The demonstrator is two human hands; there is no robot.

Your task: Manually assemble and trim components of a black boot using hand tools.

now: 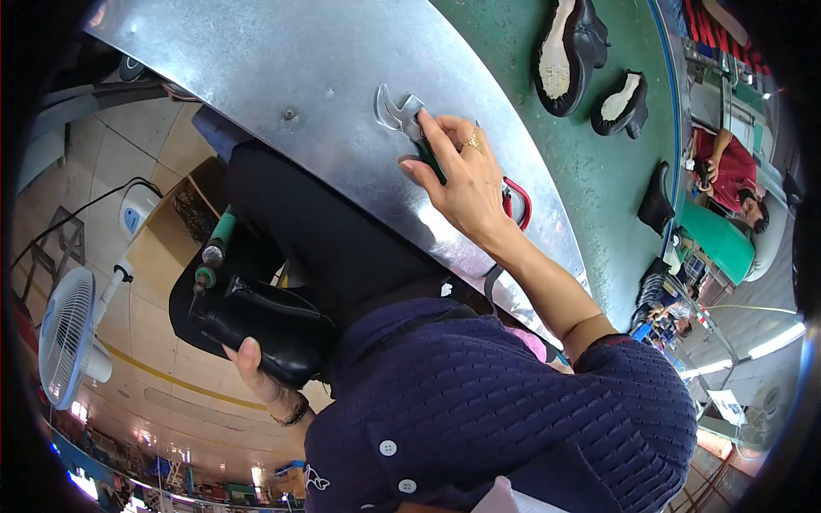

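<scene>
In my lap, at the lower left, is a glossy black shoe (269, 342). My left hand (256, 372) holds it from below, thumb against its side. My right hand (462, 175) is over the metal table (299, 68), its fingers extended and its thumb apart. Beneath it lies a hand tool (402, 115) with a curved steel jaw, a square block and a dark green handle. My index fingertip touches the tool near its head, and the palm hides part of the handle. Red-handled pliers (523, 203) lie beside my right wrist, partly covered.
Past the table, a green surface (564, 192) bears several black shoes (590, 51), some soles up. A green tool (222, 235) with a metal tip points down by my lap. A cardboard box (167, 214) and fan (68, 338) stand left. A co-worker (731, 175) is far right.
</scene>
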